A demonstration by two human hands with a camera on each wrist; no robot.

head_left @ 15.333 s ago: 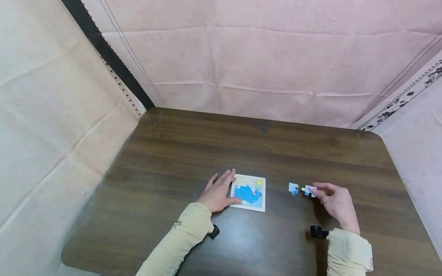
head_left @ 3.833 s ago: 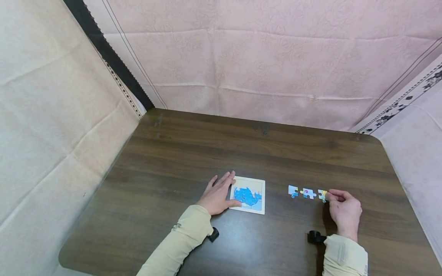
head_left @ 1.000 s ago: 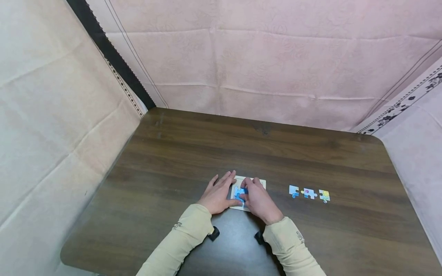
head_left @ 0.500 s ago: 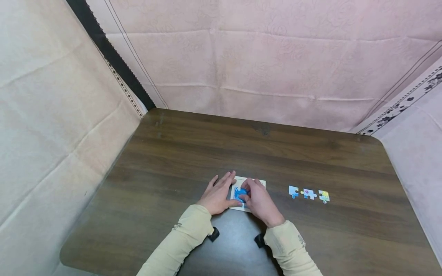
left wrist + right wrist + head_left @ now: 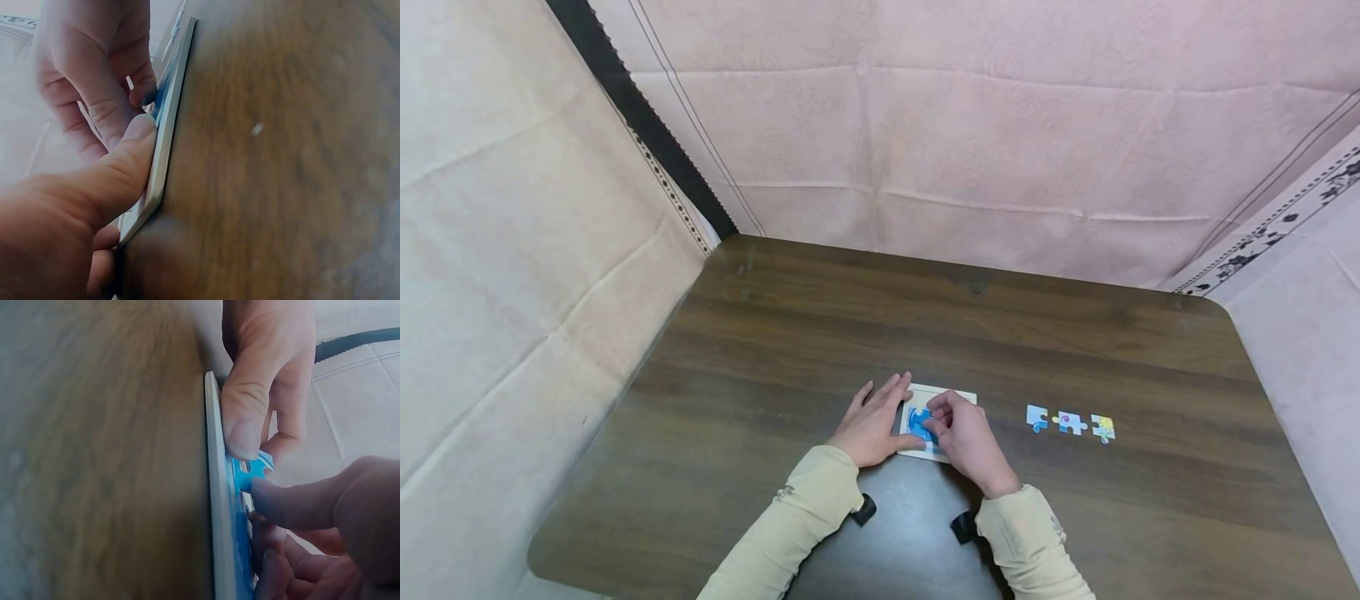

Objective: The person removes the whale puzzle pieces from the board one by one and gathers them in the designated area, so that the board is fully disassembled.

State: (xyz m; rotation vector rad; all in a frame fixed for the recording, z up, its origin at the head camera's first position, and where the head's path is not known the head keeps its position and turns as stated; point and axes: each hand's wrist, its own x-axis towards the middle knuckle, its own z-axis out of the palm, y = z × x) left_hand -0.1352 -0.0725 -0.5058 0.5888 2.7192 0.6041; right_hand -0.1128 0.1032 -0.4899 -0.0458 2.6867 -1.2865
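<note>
A small square jigsaw puzzle in a pale frame (image 5: 967, 397) lies on the table, with a blue picture partly hidden by the hands. My left hand (image 5: 868, 425) rests along its left side, fingers spread and fairly straight, thumb on the near left corner. My right hand (image 5: 966, 437) reaches over the puzzle from the right and pinches a blue puzzle piece (image 5: 920, 423). In the right wrist view this puzzle piece (image 5: 255, 467) tilts up out of the frame beside the left thumb. The left wrist view shows both hands close together at the frame's edge (image 5: 172, 125).
To the right on the brown table (image 5: 820, 333) lie three loose pieces in a row: a light blue one (image 5: 1037, 417), one with a pink swirl (image 5: 1070, 422) and one with a yellow sun (image 5: 1103, 427). Fabric curtains (image 5: 970, 150) hang behind and beside the table.
Earlier, my right hand laid the swirl and sun pieces in the row at right. It has since moved left to the puzzle, where a blue piece has shifted and tilted. The left hand has stayed.
</note>
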